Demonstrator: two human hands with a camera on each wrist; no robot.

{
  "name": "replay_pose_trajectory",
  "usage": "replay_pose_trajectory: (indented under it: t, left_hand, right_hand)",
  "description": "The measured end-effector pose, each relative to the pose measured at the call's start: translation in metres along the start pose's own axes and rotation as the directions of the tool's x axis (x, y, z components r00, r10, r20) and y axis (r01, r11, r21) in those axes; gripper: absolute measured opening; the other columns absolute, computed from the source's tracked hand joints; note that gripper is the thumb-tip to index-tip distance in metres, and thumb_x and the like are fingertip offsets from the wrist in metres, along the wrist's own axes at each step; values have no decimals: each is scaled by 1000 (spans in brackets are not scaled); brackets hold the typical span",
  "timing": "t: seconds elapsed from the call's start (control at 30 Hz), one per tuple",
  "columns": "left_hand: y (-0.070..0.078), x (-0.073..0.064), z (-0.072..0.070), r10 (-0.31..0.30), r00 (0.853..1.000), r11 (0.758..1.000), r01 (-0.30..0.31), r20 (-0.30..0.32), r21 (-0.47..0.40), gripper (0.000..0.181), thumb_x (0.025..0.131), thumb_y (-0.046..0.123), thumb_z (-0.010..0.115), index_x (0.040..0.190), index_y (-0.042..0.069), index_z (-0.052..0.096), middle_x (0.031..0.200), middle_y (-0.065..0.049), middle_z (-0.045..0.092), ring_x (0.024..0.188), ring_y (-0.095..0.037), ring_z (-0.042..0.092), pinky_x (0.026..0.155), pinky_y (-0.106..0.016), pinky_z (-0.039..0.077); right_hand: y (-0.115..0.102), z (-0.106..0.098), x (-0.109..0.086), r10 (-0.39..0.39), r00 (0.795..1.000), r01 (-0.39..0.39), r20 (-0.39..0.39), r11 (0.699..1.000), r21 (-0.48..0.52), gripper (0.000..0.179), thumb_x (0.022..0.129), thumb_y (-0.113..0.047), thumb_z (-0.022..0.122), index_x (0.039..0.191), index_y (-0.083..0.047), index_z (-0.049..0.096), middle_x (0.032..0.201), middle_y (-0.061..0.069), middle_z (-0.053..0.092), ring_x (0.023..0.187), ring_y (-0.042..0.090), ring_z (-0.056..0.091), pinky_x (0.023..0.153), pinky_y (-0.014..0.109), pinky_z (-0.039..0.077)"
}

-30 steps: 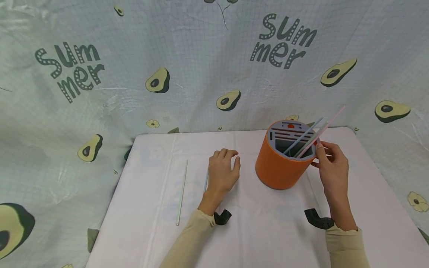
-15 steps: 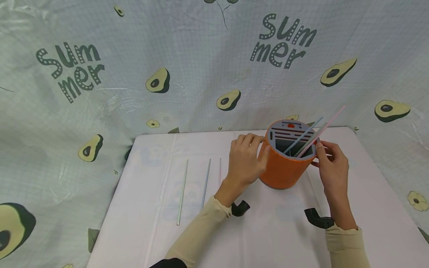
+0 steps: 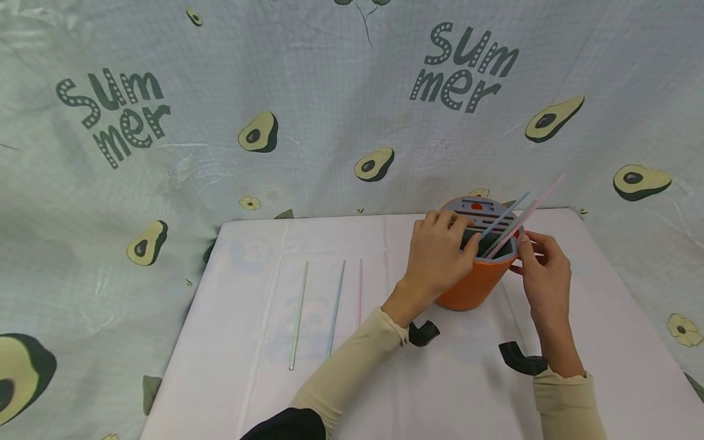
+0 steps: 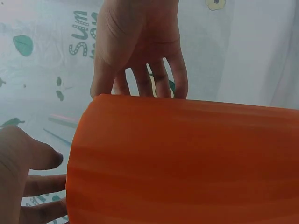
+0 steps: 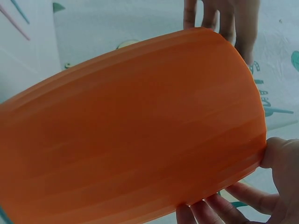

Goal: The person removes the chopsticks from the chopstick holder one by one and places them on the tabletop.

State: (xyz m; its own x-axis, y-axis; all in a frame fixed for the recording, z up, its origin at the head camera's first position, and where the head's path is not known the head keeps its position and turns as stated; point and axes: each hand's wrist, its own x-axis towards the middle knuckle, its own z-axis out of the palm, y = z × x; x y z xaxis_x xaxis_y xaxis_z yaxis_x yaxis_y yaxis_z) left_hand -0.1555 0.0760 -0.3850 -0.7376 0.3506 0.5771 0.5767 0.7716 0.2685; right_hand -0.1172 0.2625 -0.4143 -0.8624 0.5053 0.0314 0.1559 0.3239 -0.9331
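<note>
Orange container (image 3: pixel 467 290) at three o'clock in head view, gripped at its four o'clock by right hand (image 3: pixel 544 266); left hand (image 3: pixel 442 252), thumb and fingers apart, has shifted over its grey top (image 3: pixel 491 208), apparently bringing the tilted sticks (image 3: pixel 547 194) within reach.

Soft, diffuse light washes the white table (image 3: pixel 462 397) before us, a faint shadow beside the right sleeve (image 3: pixel 569 406), pale glints on the creased sheet (image 3: pixel 324 73); wrist views show the orange container (image 4: pixel 187 158) dim and shaded.
</note>
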Motion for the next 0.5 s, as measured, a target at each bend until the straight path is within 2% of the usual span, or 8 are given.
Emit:
replay_pose_trajectory:
  t: [0.13,0.5]
  left_hand:
    - [6,7,5,-4,999,999,2,42,45,27,102,42,64,117,24,76,114,5,69,107,-16,59,88,-33,48]
    - [16,16,16,-9,993,992,-6,115,125,25,104,43,61,121,29,74,119,7,67,109,-16,57,88,-34,45]
  right_hand:
    - [1,1,0,-43,999,43,-21,999,13,46,107,-40,54,143,-12,62,106,-13,59,90,4,61,68,9,56]
    - [3,2,-1,-56,998,57,-26,998,25,44,108,-38,54,141,-11,62,103,-15,59,89,3,61,68,10,57]
